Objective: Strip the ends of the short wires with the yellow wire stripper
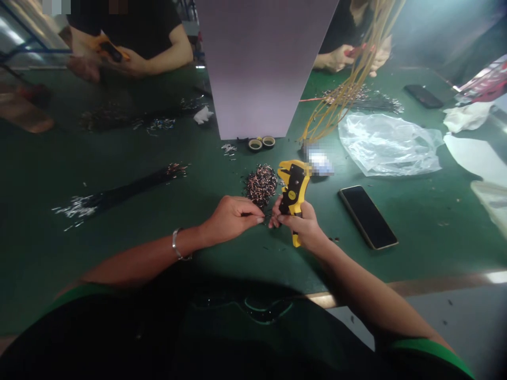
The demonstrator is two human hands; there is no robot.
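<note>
Head: right grip (pixel 303 221) closed round pliers (pixel 293 182)

Your wire stripper (pixel 296 182) is yellow and black, with a yellow badge (pixel 292 195). Your bracelet (pixel 174 244) is silver. The table (pixel 119 232) is plain green. The scrap pile (pixel 261 184) is mottled copper-brown and black. Toward the table's left side, the wire bundle (pixel 130 188) is black with silvery and coppery ends. Toward the near edge, the phone (pixel 368 216) has a black screen and tan rim.
</note>
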